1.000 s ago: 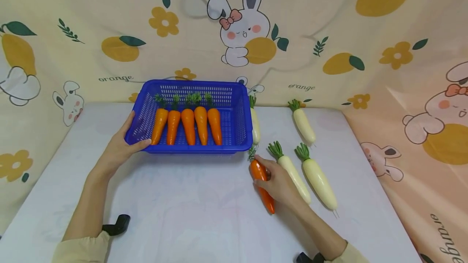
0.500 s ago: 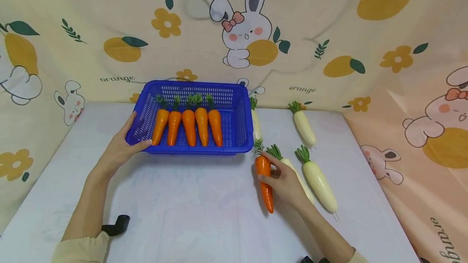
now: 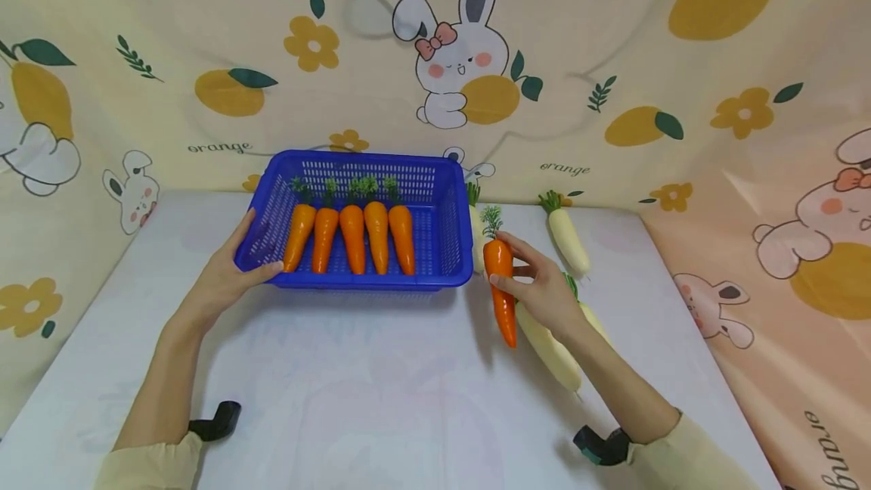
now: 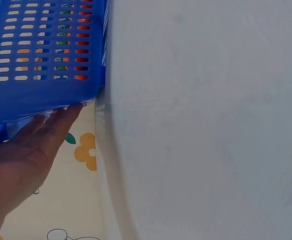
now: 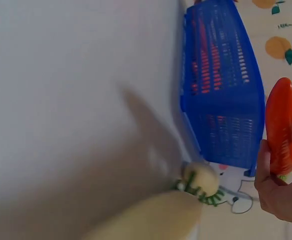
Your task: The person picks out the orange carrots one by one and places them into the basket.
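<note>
In the head view, a blue slotted plastic basket (image 3: 457, 229) holds several orange carrots (image 3: 352, 240) side by side, green tops toward the back. My left hand (image 3: 221, 278) grips its front left corner, thumb over the rim and fingers along the outer side. The left wrist view shows those fingers against the basket (image 4: 40, 95). Right of the basket, my right hand (image 3: 547, 297) holds another carrot (image 3: 502, 286) between thumb and fingers, raised over the table with its leafy top pointing away. The right wrist view has this carrot (image 5: 282, 120) close beside the basket (image 5: 226, 105).
Several white radishes with green tops lie right of the basket: one (image 3: 568, 240) toward the back, one (image 3: 551, 350) under the right hand, others partly hidden. A white table surface (image 3: 354, 384) extends in front. A printed cloth backdrop (image 3: 327, 104) stands behind.
My right hand has lifted the carrot off the table and carried it away from me, up to beside the basket's right side. The left hand and basket stay in place.
</note>
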`<state>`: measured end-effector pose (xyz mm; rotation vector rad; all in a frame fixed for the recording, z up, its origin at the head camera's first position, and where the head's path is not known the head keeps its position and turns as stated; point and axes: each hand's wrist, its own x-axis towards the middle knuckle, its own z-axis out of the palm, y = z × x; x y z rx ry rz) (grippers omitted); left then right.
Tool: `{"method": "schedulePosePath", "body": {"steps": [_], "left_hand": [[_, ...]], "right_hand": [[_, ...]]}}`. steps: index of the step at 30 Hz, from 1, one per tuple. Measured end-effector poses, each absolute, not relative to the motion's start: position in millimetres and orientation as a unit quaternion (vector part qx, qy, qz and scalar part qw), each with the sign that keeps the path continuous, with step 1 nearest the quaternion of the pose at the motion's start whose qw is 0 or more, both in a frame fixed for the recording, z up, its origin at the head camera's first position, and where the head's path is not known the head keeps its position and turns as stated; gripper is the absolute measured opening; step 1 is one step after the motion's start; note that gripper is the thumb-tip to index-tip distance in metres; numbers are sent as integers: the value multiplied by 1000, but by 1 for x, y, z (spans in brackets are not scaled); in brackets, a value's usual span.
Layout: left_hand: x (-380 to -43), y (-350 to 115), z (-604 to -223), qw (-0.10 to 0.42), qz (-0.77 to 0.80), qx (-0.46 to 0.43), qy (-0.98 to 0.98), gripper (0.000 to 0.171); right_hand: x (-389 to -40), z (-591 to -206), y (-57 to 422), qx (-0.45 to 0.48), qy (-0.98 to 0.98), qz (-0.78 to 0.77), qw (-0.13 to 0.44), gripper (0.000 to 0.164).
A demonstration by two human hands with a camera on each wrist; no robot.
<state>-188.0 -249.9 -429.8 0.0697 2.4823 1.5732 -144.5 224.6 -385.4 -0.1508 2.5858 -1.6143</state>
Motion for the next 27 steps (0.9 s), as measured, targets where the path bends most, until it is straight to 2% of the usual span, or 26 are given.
{"method": "schedulePosePath", "body": {"steps": [15, 27], "left_hand": [[-187, -250, -426, 103, 524, 20, 845, 100], [-188, -251, -428, 95, 532, 30, 841, 100]], "right_hand": [[-202, -358, 196, -58, 838, -539, 63, 67], [-247, -364, 150, -63, 799, -591, 92, 64]]}}
